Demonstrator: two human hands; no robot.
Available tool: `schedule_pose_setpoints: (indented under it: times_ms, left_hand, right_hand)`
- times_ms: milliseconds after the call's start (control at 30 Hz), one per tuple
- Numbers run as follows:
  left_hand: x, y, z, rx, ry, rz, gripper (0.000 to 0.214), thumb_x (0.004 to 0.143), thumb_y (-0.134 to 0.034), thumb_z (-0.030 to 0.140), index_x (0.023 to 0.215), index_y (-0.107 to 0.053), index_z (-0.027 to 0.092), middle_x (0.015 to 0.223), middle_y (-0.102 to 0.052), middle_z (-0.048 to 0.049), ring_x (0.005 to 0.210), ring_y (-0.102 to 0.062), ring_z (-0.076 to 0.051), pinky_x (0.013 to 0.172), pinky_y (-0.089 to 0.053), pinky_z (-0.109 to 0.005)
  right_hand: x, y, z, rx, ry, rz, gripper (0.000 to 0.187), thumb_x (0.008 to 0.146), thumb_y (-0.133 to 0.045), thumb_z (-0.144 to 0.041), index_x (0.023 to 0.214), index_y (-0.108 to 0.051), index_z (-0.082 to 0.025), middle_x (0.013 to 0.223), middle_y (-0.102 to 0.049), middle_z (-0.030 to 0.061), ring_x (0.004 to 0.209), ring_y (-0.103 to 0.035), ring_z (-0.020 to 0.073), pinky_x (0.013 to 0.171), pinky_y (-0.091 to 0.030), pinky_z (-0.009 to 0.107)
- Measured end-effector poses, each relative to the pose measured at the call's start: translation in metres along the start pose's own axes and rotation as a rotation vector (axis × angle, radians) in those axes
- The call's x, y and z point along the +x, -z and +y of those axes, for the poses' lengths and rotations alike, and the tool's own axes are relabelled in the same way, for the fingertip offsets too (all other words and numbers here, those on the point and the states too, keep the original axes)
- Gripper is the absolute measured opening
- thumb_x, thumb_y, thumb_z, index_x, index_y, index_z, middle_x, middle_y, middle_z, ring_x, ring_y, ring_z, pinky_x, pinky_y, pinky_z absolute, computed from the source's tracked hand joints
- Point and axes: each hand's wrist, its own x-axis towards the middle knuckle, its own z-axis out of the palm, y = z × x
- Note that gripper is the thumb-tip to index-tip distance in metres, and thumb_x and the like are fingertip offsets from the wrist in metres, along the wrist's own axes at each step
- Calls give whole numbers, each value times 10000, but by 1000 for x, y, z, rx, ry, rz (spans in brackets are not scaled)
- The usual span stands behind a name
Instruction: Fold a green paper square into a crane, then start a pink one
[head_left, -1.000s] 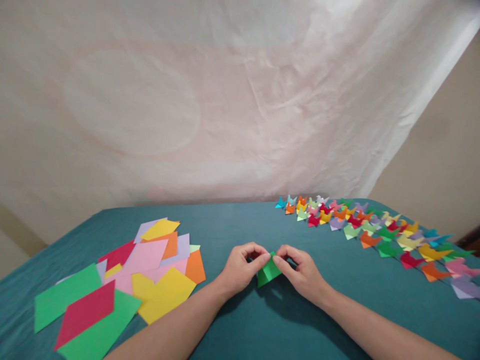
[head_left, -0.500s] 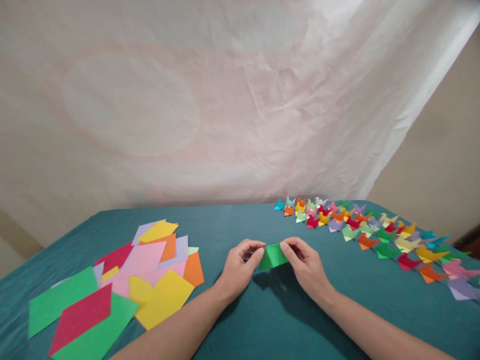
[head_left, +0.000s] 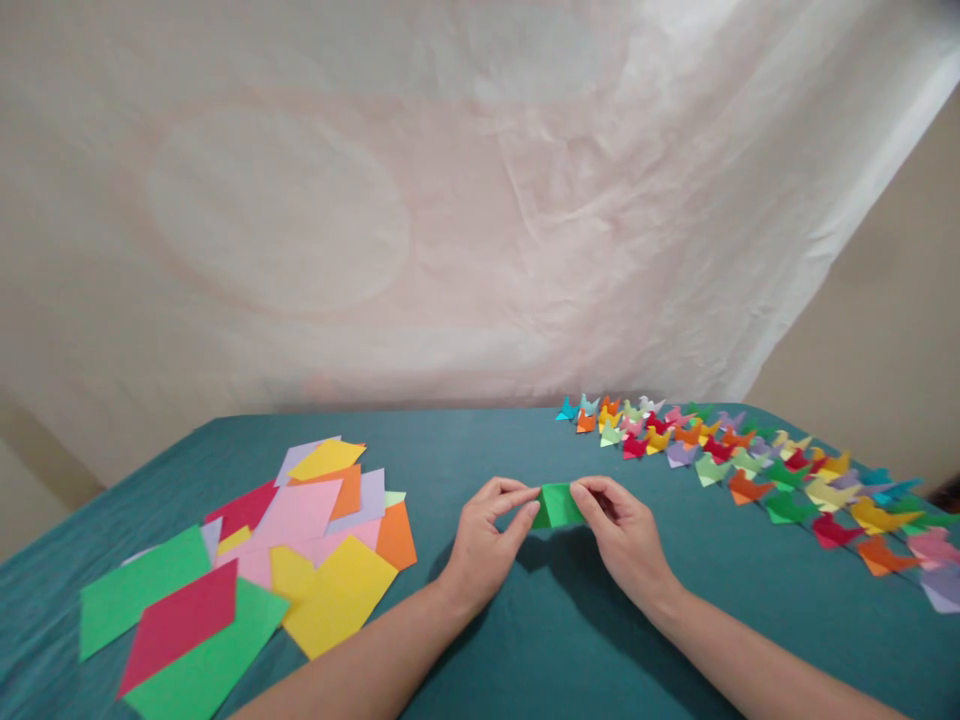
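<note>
A small green folded paper (head_left: 559, 506) is held up just above the cloth, its shadow falling below it. A crease runs down it, with a darker part on the left. My left hand (head_left: 489, 532) pinches its left edge between thumb and fingers. At the opposite edge, my right hand (head_left: 621, 530) grips the paper with thumb on the near side and fingers curled behind. The fingertips of the right hand are partly hidden.
Loose coloured paper sheets, among them a yellow sheet (head_left: 341, 598) and a red sheet (head_left: 184, 625), overlap at the left. Several rows of folded paper birds (head_left: 787, 508) stand at the right. A dark green cloth (head_left: 480, 660) covers the table; a pale sheet (head_left: 450, 220) hangs behind it.
The view has swung slightly left, so everything sits a little further right. The green paper is turned a bit more level, and both hands keep their pinch on it.
</note>
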Motion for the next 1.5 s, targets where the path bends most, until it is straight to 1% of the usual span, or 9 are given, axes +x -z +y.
schedule_pose_setpoints:
  times_ms: [133,367,600,767,900,1133,1300,1400,1500]
  left_hand:
    - [0,1,0,4,-7,-6,213,845,-557,231,1022,-674,218,913,-607,-35,867,-572,-144,808,-447,-257]
    - [1,1,-1,3,0,-15,223,843,-556,248,1033,-669,221,930,-605,-40,883,-569,-152,829,-447,-277]
    - [0,1,2,17,7,-70,233,842,-560,254,1050,-663,233,943,-605,-36,910,-564,-160,844,-443,-280]
    - [-1,1,4,26,-6,-114,241,843,-562,251,1065,-656,241,960,-602,-33,925,-561,-158,858,-434,-271]
    - [0,1,4,35,-13,-114,243,838,-565,243,1064,-655,243,965,-601,-33,925,-560,-158,860,-435,-272]
    - [0,-1,7,22,-29,-111,268,795,-614,221,1059,-656,239,954,-609,-39,907,-568,-165,845,-447,-285]
    - [-1,-1,10,11,-40,-108,250,788,-621,230,1034,-666,237,945,-617,-41,897,-575,-166,835,-452,-286]
    - [0,-1,10,-1,-48,-75,216,785,-625,236,995,-674,225,921,-623,-42,873,-580,-164,819,-455,-284]
    - [0,-1,9,0,-41,-32,149,780,-629,243,914,-682,206,889,-622,-42,844,-582,-161,798,-458,-284]
  right_hand:
    - [0,0,1,-10,9,-15,246,827,-551,-404,834,-591,-161,722,-567,12,637,-495,135,580,-412,233]
    - [-1,-1,2,-75,47,-88,234,805,-578,-385,846,-603,-157,722,-591,21,635,-527,144,598,-437,252]
    - [-1,-1,0,-108,100,-162,230,829,-545,-368,886,-638,-165,798,-632,46,699,-567,166,633,-458,270]
    - [0,-1,-5,-116,116,-191,218,835,-539,-359,860,-647,-171,780,-625,39,687,-567,162,619,-446,263]
    - [-1,-2,-7,-111,108,-183,216,848,-523,-356,832,-630,-170,770,-611,34,678,-557,157,623,-437,259]
    - [-2,-3,-7,-100,138,-153,207,860,-508,-361,822,-582,-172,748,-570,20,671,-537,149,624,-431,250]
    - [-1,-3,-7,-90,141,-171,195,867,-496,-356,829,-564,-177,761,-560,23,689,-538,152,641,-439,256]
    - [-1,-2,-7,-98,158,-183,179,867,-496,-341,835,-571,-182,776,-568,27,701,-538,153,650,-442,259]
    - [-2,-2,-7,-126,198,-195,161,860,-509,-324,835,-592,-188,781,-580,32,687,-525,149,631,-439,256]
